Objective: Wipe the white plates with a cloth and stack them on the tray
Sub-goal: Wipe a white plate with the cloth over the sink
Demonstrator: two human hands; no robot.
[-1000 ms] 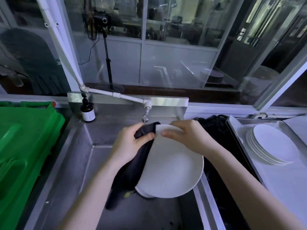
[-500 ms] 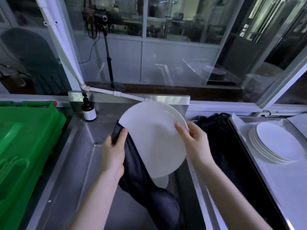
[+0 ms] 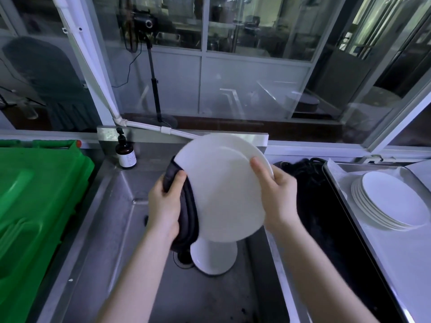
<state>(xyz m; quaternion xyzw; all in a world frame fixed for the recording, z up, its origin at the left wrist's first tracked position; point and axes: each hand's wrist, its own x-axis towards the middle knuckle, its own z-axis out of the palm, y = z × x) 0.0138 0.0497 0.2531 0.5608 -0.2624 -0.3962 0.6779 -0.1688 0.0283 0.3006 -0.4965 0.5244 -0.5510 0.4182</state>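
Observation:
I hold a white plate (image 3: 221,187) tilted up on edge above the steel sink (image 3: 112,229). My right hand (image 3: 277,199) grips its right rim, thumb lying across the front face. My left hand (image 3: 165,203) grips a dark cloth (image 3: 186,220) bunched against the plate's left edge and back. Another white plate (image 3: 213,259) lies in the sink bottom below, partly hidden by the held one. A stack of several white plates (image 3: 389,201) sits on the metal tray (image 3: 331,173) at the right.
A green plastic crate (image 3: 35,206) fills the left side. A brown pump bottle (image 3: 126,155) stands at the sink's back left corner. A white pipe (image 3: 149,127) runs to the tap behind the plate. Dark fabric (image 3: 312,183) lies between sink and tray.
The plate went from lying low over the sink to standing tilted up and higher. My left hand slid the cloth down along the left edge, and my right hand regripped the right rim.

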